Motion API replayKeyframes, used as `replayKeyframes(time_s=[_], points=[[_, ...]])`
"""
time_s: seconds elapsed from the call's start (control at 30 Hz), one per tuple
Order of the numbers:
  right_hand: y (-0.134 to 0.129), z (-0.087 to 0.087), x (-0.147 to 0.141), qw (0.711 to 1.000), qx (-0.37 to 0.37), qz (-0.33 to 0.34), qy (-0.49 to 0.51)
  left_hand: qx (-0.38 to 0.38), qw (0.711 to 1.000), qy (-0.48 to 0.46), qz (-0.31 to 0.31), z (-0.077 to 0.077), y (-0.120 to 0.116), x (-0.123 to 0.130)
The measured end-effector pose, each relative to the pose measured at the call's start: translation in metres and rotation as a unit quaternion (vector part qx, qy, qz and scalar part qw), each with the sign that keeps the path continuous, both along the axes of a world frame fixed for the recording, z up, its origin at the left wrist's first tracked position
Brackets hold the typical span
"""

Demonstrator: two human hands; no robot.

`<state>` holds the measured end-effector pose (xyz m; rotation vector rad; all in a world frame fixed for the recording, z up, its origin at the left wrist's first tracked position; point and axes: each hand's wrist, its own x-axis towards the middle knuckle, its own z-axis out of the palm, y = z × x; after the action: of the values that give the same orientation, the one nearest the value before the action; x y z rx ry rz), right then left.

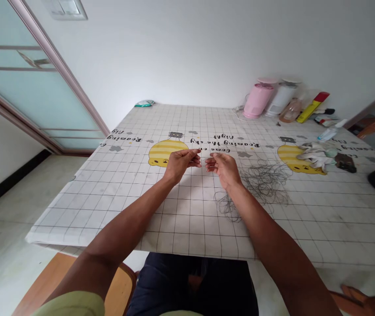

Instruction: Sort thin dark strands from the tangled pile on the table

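Observation:
My left hand (183, 163) is raised over the middle of the table, with thumb and forefinger pinched together. Facing it across a small gap, my right hand (223, 166) makes a similar pinch. Whatever the fingertips hold, if anything, is too fine to make out. A loose tangle of thin dark thread (264, 180) lies on the checked tablecloth (187, 219), beside and partly behind my right wrist and forearm.
Along the wall at the back right stand a pink cylindrical device (258, 100), a white one (282, 98), a bottle (291, 110) and a yellow-red box (312, 107). Crumpled cloth (317, 154) and a dark small object (345, 163) lie at right. A green packet (144, 103) sits at the back left.

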<state>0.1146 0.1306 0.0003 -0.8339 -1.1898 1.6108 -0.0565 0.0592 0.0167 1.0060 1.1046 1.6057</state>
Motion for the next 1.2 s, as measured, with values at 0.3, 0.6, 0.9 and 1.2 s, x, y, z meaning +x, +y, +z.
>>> replayKeyframes(time_s=[0.3,0.6,0.9,1.2], points=[[0.001,0.005,0.005,0.995,0.029,0.024,-0.091,-0.057,0.997,0.033,-0.05,-0.007,0.005,-0.01],[0.003,0.005,0.005,0.999,-0.004,-0.023,0.032,-0.017,0.987,-0.133,-0.089,0.004,-0.002,0.0],[-0.002,0.007,0.001,0.997,-0.033,-0.052,0.041,0.011,0.996,-0.083,0.009,-0.003,-0.007,0.026],[-0.004,0.002,-0.002,0.998,0.017,-0.064,-0.019,0.024,0.999,-0.034,0.029,-0.007,-0.003,0.023]])
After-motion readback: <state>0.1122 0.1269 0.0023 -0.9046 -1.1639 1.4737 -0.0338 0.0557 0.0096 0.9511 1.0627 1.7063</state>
